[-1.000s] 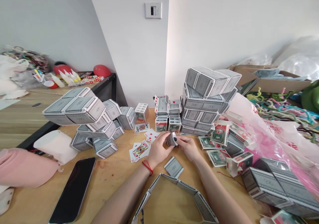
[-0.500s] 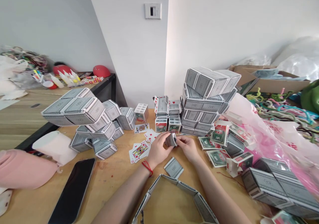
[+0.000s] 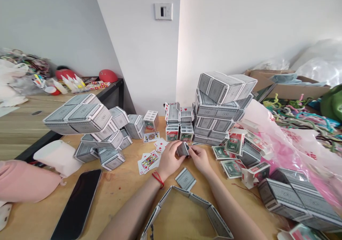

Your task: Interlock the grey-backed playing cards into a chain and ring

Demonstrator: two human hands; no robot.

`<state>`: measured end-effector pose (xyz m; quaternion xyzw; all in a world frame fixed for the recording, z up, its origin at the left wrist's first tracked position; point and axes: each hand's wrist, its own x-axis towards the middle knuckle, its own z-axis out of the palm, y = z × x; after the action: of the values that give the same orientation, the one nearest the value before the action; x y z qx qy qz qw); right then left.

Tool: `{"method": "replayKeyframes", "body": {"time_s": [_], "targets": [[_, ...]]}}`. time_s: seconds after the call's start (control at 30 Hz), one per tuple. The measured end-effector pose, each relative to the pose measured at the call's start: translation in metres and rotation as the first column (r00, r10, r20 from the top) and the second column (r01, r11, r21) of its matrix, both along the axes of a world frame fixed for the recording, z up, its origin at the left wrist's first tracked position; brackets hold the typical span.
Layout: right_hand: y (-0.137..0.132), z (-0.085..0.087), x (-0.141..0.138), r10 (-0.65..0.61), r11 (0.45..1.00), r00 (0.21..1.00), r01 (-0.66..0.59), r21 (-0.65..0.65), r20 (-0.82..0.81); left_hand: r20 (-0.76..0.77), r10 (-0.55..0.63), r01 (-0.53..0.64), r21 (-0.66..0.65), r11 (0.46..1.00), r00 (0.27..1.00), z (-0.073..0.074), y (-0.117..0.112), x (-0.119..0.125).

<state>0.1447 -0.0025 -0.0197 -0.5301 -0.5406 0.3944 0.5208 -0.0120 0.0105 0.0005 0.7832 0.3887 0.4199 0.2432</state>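
Observation:
Between my hands is a small grey-patterned playing card (image 3: 182, 149), bent or folded; how many cards there are I cannot tell. My left hand (image 3: 170, 158), with a red string at the wrist, grips it from the left. The fingers of my right hand (image 3: 198, 157) pinch at its right edge. Just below lies a flat stack of cards (image 3: 186, 179), back side up. Nearest me stands an open ring of joined card pieces (image 3: 188, 194). Face-up cards (image 3: 150, 161) lie left of my left hand.
Tall structures of folded cards stand at left (image 3: 87, 115) and right (image 3: 216, 115). Card boxes (image 3: 232, 168) lie right of my hands beside a pink plastic bag (image 3: 283, 144). A black phone (image 3: 77, 204), a pink cap (image 3: 26, 181) and more card blocks (image 3: 285, 199) surround the work area.
My hands stay at nearly the same spot. The held card has turned slightly, and my right fingers have shifted a little at its edge. The whole view has drifted slightly.

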Motion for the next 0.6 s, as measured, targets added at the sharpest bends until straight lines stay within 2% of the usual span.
{"method": "replayKeyframes", "body": {"time_s": [0.27,0.37,0.6], "targets": [[-0.0028,0.0008,-0.0023,0.112,0.991,0.994,-0.113,0.075,0.013,-0.029,0.030,-0.029,0.043,0.999,0.999,0.0013,0.0003,-0.0008],[-0.0026,0.0008,-0.0024,0.116,0.989,0.992,-0.119,0.092,0.043,-0.054,0.040,-0.037,0.056,0.998,0.998,-0.0002,0.0007,-0.0010],[-0.0014,-0.0037,-0.0008,0.153,0.987,0.985,-0.156,0.038,0.077,-0.104,0.043,-0.035,0.078,0.996,0.994,-0.0031,0.0023,-0.0021]]}}
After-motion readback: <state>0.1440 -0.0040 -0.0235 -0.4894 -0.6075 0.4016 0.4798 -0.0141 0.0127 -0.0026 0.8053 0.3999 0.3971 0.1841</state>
